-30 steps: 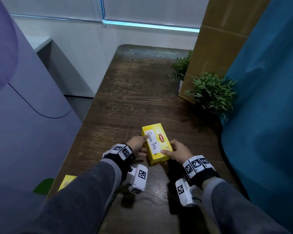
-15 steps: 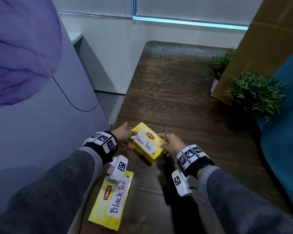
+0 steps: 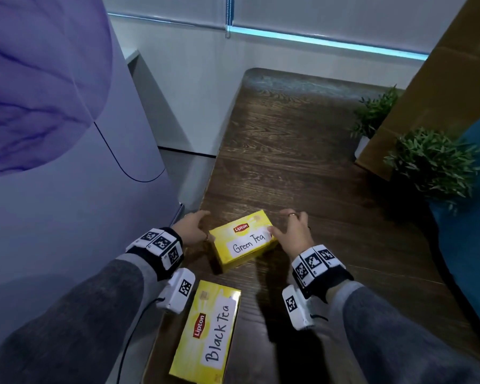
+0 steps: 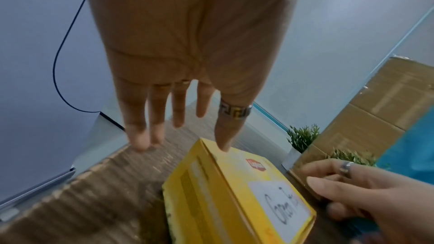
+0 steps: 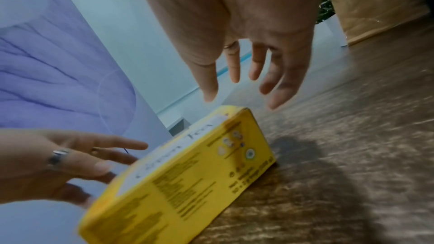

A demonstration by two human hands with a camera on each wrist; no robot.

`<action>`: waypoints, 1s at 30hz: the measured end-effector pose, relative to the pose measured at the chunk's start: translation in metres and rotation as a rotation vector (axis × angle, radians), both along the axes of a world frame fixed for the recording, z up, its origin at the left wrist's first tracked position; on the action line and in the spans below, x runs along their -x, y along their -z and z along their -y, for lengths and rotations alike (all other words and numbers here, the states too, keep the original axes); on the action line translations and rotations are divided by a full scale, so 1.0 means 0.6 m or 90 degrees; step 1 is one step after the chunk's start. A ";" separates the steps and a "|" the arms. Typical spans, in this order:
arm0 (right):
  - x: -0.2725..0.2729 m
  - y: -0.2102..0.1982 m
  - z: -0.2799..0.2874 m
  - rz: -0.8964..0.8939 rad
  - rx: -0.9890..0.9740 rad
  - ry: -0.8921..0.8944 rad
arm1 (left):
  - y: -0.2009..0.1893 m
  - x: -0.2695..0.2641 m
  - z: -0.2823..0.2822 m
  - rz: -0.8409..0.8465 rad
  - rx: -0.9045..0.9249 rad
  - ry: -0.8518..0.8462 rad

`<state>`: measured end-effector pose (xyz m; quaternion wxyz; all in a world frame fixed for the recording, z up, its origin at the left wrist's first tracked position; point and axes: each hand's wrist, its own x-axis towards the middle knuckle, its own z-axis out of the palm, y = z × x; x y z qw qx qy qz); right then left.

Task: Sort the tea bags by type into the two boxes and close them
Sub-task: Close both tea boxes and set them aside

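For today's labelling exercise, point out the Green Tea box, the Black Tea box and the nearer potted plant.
Green Tea box (image 3: pixel 248 243): head view, on its white handwritten label.
Black Tea box (image 3: pixel 216 332): head view, on its label.
Nearer potted plant (image 3: pixel 434 164): head view, on its leaves.

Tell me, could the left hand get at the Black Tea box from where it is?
Probably yes. The left hand is open beside the Green Tea box, and the Black Tea box lies closed just below its wrist on the wooden table, with nothing between them.
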<state>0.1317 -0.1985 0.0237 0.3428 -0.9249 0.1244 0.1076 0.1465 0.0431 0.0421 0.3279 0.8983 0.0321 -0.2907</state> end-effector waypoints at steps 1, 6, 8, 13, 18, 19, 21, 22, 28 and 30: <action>0.009 -0.005 0.000 -0.003 0.017 0.006 | 0.000 -0.001 -0.003 0.020 0.006 0.014; 0.044 0.021 -0.014 -0.139 -0.115 -0.050 | 0.019 0.004 -0.014 -0.060 0.150 0.021; 0.049 0.030 -0.027 -0.148 -0.208 -0.049 | 0.024 0.009 -0.016 -0.063 0.164 0.030; 0.053 0.042 -0.059 -0.138 -0.205 -0.096 | 0.032 0.021 -0.016 -0.109 0.181 0.046; 0.063 0.044 -0.064 -0.163 -0.205 -0.118 | 0.035 0.034 -0.018 -0.086 0.155 0.067; 0.066 0.042 -0.064 -0.164 -0.203 -0.125 | 0.037 0.037 -0.018 -0.083 0.150 0.074; 0.072 0.039 -0.064 -0.163 -0.197 -0.129 | 0.041 0.041 -0.019 -0.080 0.136 0.084; 0.074 0.039 -0.064 -0.159 -0.194 -0.129 | 0.043 0.043 -0.019 -0.079 0.132 0.083; 0.097 0.047 -0.065 -0.151 -0.180 -0.139 | 0.060 0.054 -0.025 -0.070 0.096 0.096; 0.101 0.046 -0.067 -0.143 -0.174 -0.138 | 0.059 0.056 -0.026 -0.076 0.102 0.089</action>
